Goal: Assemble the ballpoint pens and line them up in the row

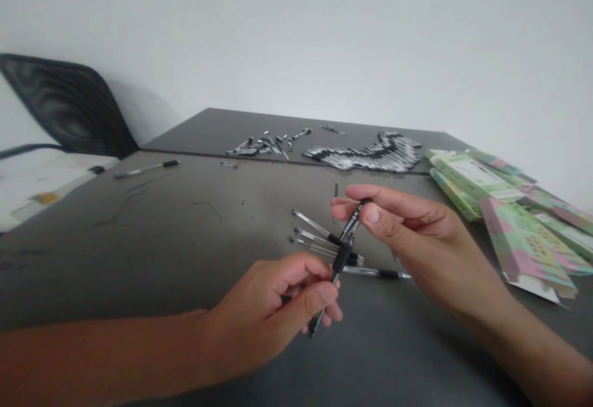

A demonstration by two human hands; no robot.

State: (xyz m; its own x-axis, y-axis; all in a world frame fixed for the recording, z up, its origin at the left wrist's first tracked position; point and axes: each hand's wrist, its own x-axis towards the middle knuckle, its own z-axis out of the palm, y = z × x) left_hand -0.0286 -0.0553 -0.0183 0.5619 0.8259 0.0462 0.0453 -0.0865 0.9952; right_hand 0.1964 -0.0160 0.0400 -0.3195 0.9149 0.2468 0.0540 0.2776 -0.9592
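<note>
Grey table (185, 289), pale wall (296, 42) behind: over the table's near half I see the left hand (282, 305) closed around a pen (342, 257), the right hand (412, 228) pinching a cap (354, 217) at its upper end; boxes (528, 240) lie toward the right edge.

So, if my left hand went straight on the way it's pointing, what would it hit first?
Probably your right hand, ahead and to the right. The loose pen in that line seems lower, on the table, though depth is hard to judge.
</note>
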